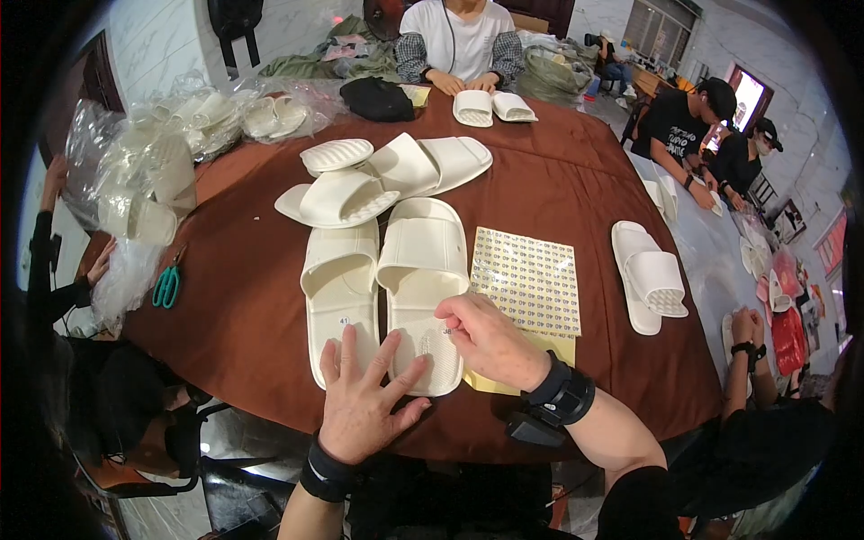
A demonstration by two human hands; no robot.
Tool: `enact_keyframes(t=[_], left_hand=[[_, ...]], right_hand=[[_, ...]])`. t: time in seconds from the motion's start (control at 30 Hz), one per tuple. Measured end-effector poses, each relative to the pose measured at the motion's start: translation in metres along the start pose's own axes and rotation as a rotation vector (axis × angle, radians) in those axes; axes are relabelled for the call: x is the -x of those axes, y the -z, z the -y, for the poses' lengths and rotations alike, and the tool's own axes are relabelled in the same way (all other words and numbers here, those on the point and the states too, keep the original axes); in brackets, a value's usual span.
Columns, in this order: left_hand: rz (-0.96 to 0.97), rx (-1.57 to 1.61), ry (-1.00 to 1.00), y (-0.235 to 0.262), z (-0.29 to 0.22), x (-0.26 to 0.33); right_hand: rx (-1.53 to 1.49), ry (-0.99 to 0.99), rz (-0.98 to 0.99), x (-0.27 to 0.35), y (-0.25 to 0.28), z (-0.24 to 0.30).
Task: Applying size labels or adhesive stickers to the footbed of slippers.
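Left hand [360,396] flat, fingers spread – white ribbed slipper pair [382,288], right hand [490,337] pinching sticker.

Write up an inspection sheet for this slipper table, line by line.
Surface: round table under a brown cloth, crowded.
Job's things: pair of white slippers side by side at the near edge, a small round sticker on each heel; sticker sheet to their right, over a yellow sheet.
Clutter: loose white slippers piled behind the pair; bagged slippers at left; green scissors; another slipper pair at right.
Grippers: left hand spread flat across both heels; right hand pinching at the right slipper's heel sticker.
Cables: nothing seen.
Surroundings: other people seated around the table, some handling slippers; clothing heaped at the far side.
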State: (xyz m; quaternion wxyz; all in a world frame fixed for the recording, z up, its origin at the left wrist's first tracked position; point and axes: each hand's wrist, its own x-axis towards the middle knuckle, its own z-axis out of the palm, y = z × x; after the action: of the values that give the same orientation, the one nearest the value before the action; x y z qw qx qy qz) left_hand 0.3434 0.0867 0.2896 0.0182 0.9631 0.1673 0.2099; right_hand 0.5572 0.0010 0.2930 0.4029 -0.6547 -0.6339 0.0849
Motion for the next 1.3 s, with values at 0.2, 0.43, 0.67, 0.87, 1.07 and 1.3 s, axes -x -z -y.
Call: enact_keyframes(t=[0.2, 0.43, 0.67, 0.87, 1.07, 1.3], left_hand=[[0.014, 0.002, 0.022, 0.0, -0.001, 0.001], [0.004, 0.01, 0.022, 0.0, -0.001, 0.0], [-0.023, 0.003, -0.006, 0.001, 0.001, 0.0], [-0.069, 0.027, -0.01, 0.001, 0.003, 0.002], [-0.062, 0.034, 0.0, -0.001, 0.001, 0.002], [-0.049, 0.025, 0.001, 0.0, 0.0, 0.001]], right_hand=[[0.001, -0.028, 0.004, 0.001, 0.0, 0.004], [-0.005, -0.038, 0.024, 0.0, 0.001, 0.006], [0.044, 0.07, -0.013, -0.001, -0.001, 0.005], [0.0, -0.038, 0.027, 0.0, 0.001, 0.009], [0.018, -0.054, 0.025, 0.0, 0.002, 0.01], [0.015, 0.005, 0.014, 0.0, 0.0, 0.005]])
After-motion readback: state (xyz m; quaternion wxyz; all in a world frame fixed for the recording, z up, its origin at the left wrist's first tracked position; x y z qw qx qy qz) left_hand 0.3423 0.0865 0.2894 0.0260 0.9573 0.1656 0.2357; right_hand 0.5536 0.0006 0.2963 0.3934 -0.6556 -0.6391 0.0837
